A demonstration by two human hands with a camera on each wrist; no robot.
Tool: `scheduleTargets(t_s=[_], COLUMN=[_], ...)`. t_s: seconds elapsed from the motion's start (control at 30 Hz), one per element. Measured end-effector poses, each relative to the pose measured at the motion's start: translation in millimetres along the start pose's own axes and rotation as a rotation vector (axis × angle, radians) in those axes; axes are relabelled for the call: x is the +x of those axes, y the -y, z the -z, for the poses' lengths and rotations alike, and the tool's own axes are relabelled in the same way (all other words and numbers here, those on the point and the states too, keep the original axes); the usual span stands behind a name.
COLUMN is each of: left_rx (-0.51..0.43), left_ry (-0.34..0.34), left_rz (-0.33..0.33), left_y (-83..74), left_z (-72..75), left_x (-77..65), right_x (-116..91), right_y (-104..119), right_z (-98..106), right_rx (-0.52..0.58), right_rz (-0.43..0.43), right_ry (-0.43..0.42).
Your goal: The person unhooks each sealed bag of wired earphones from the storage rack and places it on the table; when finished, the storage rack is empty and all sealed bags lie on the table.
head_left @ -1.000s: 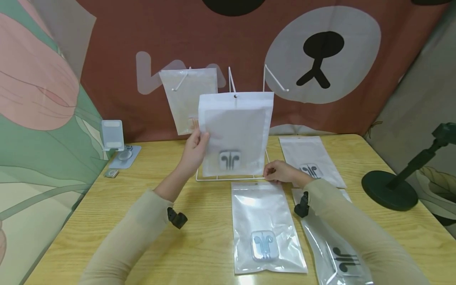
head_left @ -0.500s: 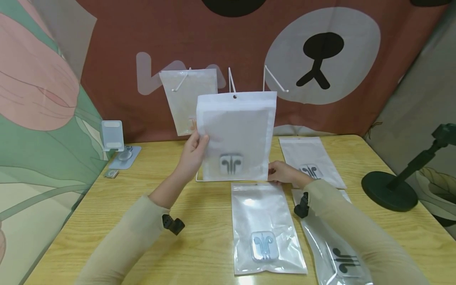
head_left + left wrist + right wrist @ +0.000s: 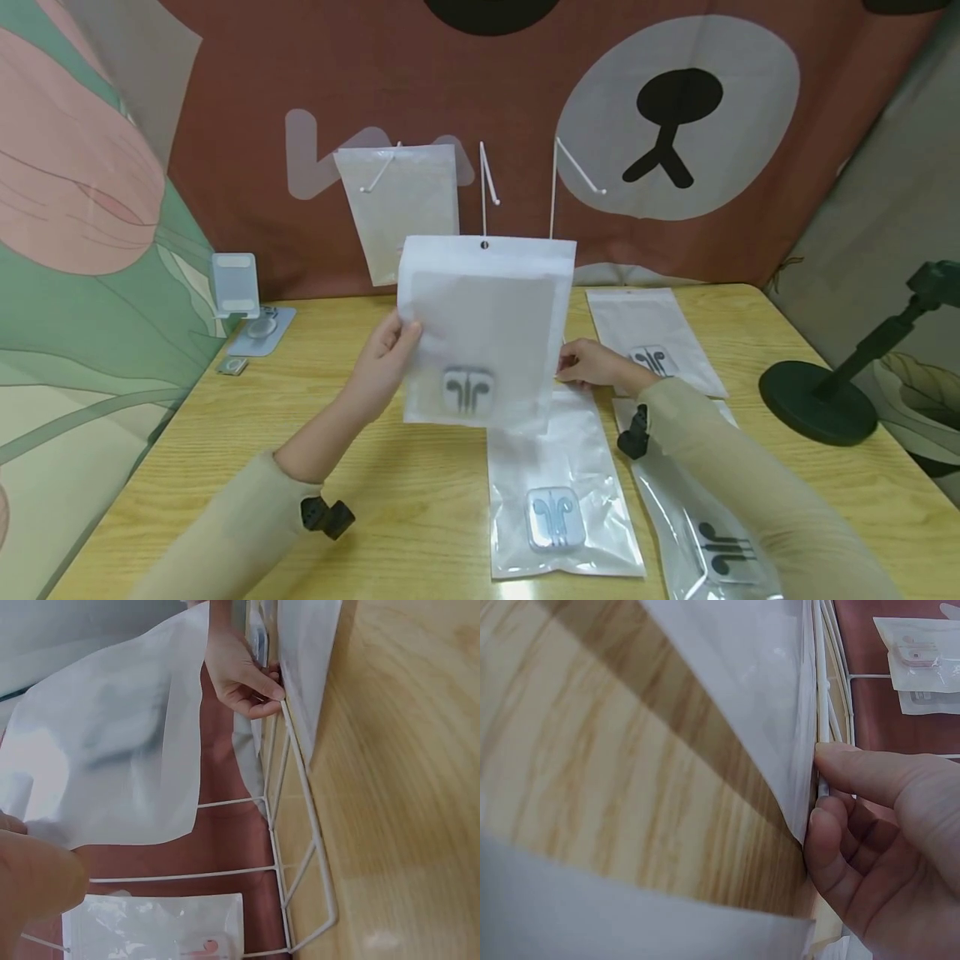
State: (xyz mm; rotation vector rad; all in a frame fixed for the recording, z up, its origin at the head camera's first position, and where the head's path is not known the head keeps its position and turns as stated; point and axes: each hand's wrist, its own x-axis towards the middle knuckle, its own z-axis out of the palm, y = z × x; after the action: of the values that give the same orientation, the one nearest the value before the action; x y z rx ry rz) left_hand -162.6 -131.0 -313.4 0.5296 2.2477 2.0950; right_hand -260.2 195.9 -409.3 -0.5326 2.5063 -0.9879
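My left hand (image 3: 378, 367) pinches the left edge of a white zip pouch (image 3: 480, 321), thumb in front. Through its front shows a square case with earphones (image 3: 468, 392). The pouch is held up in front of a white wire rack (image 3: 318, 836), its punched hole below the bare middle hook (image 3: 491, 183). My right hand (image 3: 596, 364) pinches the rack's bottom front wire (image 3: 823, 705) between thumb and fingers. A second pouch (image 3: 397, 200) hangs on the left hook, with another behind it in the right wrist view. The right hook (image 3: 581, 167) is bare.
A pouch (image 3: 525, 454) lies flat in front of the rack, partly under the held one. Two more pouches lie at the right, one at the back (image 3: 637, 317), one partly under my right sleeve (image 3: 667, 492). A phone stand (image 3: 236, 279) stands left; a black stand base (image 3: 817, 404) right.
My left hand has brought the pouch down and toward me, so the middle hook's tip now shows above it. The right hand stays at the rack's bottom wire.
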Motion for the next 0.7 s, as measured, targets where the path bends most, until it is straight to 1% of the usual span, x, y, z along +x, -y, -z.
scheduleTargets(t_s=[0.17, 0.3, 0.4, 0.6, 0.7], left_rx=[0.037, 0.083, 0.080, -0.045, -0.067], left_ry=[0.046, 0.049, 0.046, 0.072, 0.068], left_rz=[0.100, 0.187, 0.259, 0.416, 0.466], left_y=[11.1, 21.1, 28.4, 43.1, 48.7], left_z=[14.9, 28.9, 37.3, 47.8, 52.1], left_x=[-16.7, -30.2, -39.7, -57.6, -64.2], right_x=[-1.3, -2.2, -2.5, -3.1, -2.8], right_y=[0.9, 2.1, 3.8, 5.1, 4.6], right_z=[-1.0, -2.0, -2.2, -1.6, -1.5], right_rx=[0.006, 0.014, 0.016, 0.019, 0.014], right_rz=[0.053, 0.058, 0.050, 0.049, 0.048], right_ry=[-0.009, -0.015, -0.012, -0.008, -0.008])
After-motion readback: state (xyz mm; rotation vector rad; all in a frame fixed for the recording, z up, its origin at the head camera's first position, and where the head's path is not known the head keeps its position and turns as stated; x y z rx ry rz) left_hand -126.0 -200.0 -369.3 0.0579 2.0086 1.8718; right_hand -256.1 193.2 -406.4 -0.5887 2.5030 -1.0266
